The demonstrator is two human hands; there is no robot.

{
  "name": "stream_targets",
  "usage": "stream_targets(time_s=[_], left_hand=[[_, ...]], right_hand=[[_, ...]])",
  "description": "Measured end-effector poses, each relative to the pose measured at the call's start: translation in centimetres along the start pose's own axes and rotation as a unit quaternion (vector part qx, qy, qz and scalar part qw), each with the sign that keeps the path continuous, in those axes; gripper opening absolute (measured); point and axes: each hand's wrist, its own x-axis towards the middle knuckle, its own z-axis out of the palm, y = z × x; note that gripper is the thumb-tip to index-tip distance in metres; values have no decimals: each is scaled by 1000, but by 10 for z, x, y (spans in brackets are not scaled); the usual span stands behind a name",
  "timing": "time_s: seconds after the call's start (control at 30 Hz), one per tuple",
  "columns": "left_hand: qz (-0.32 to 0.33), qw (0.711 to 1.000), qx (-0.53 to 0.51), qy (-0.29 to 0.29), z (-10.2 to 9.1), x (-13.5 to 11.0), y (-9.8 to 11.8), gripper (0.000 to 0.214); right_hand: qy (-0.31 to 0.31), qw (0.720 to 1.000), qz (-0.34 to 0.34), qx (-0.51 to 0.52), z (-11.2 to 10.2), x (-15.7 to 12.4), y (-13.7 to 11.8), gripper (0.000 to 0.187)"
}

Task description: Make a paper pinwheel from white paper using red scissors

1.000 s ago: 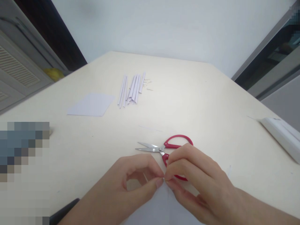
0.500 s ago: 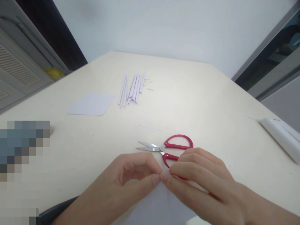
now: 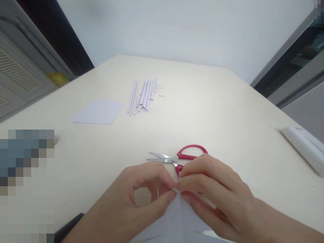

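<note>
Over our cream-coloured table (image 3: 240,118), our left hand (image 3: 128,200) pinches a thin white paper sheet (image 3: 174,217), seemingly steadying its edge; our right hand (image 3: 220,189) touches it, grip unclear.

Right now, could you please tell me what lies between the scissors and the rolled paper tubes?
In the head view, a thin, faint strip lies on the tabletop between the scissors and the rolled paper tubes.

L hand (image 3: 124,194) & R hand (image 3: 220,192) bare, w/ slim fingers (image 3: 154,172); forearms (image 3: 283,219) bare to frame edge
</note>
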Motion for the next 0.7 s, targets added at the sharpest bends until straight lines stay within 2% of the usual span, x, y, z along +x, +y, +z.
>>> stream_targets(time_s=[0.17,0.37,0.7], left_hand=[[39,996,70,27,4,-1,1,17],[94,978,181,32,5,-3,0,17],[140,970,190,63,6,-2,-5,21]], right_hand=[[-24,994,70,78,3,-2,0,6],[-16,990,91,106,5,-5,0,2],[-1,979,131,153,10,-7,2,4]])
